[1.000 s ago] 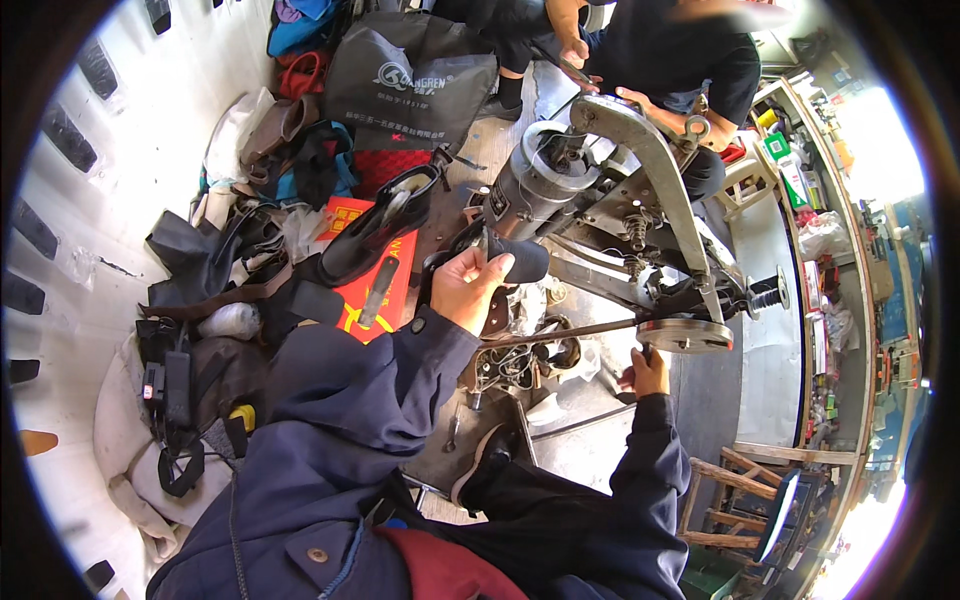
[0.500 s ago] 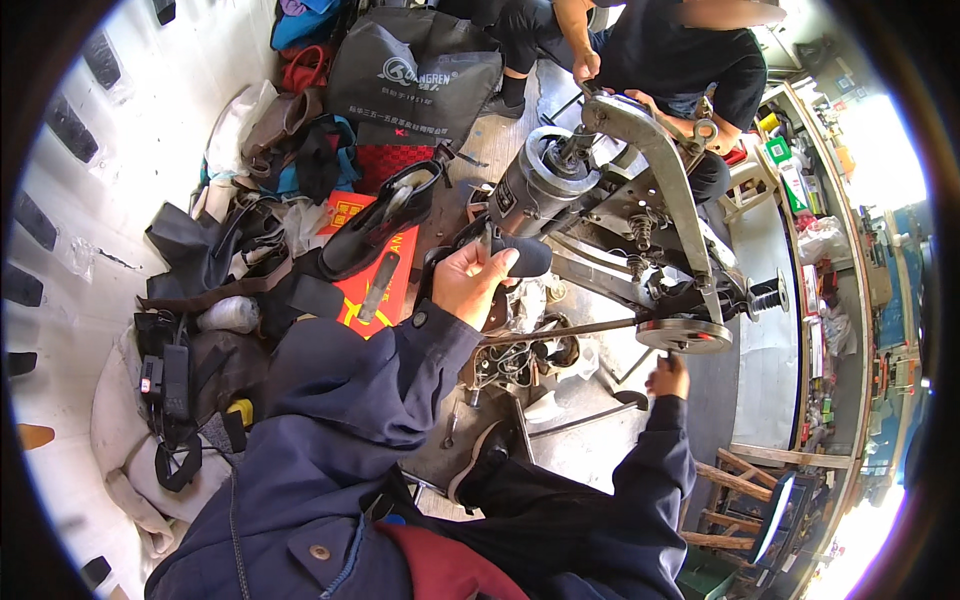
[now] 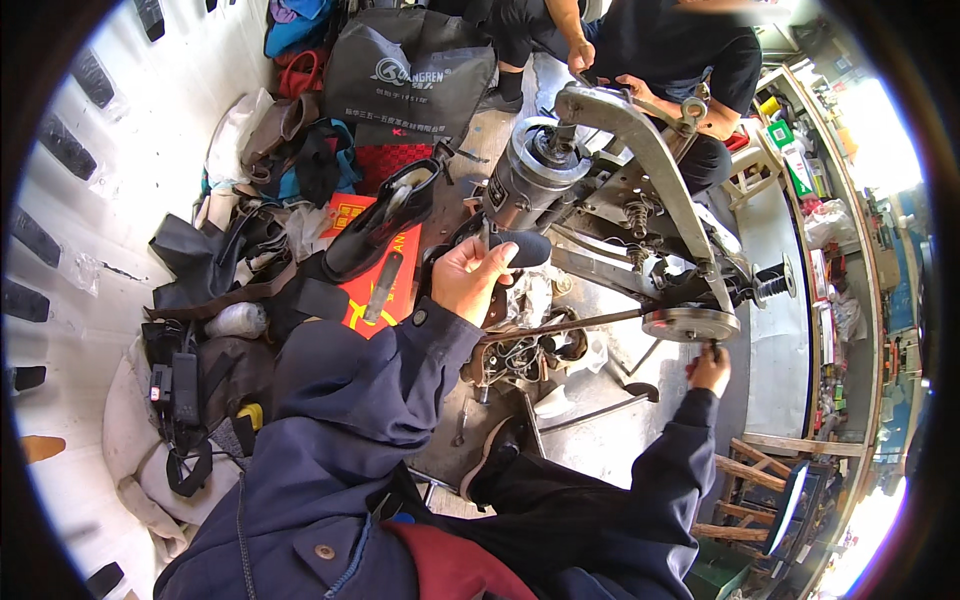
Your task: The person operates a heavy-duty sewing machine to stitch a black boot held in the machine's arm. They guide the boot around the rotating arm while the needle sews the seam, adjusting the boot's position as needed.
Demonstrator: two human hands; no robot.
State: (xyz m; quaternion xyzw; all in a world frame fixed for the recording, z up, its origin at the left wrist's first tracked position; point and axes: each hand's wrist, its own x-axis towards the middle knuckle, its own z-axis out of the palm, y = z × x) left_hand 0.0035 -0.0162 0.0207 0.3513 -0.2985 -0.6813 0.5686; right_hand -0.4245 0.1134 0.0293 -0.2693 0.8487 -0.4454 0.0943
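Note:
My left hand (image 3: 466,283) pinches a black shoe (image 3: 527,251) beside the metal cylinder of a shoe-stitching machine (image 3: 650,160). Only the shoe's dark rounded end shows clearly past my thumb; the rest is hidden behind the hand. Over on the right, my right hand (image 3: 710,371) is closed around the crank handle (image 3: 714,346) under the machine's round handwheel (image 3: 690,323). A thread spool (image 3: 770,284) is mounted just past the wheel.
Another person's hands (image 3: 581,54) are at the machine's far side. A black shoe (image 3: 385,225) lies on a red box (image 3: 395,292) at left, near a dark bag (image 3: 410,75). Shelves (image 3: 835,260) and a wooden-legged stool (image 3: 790,510) stand right.
My right hand has moved right and slightly up with the crank handle. The left hand keeps its hold on the shoe. The whole view has shifted slightly.

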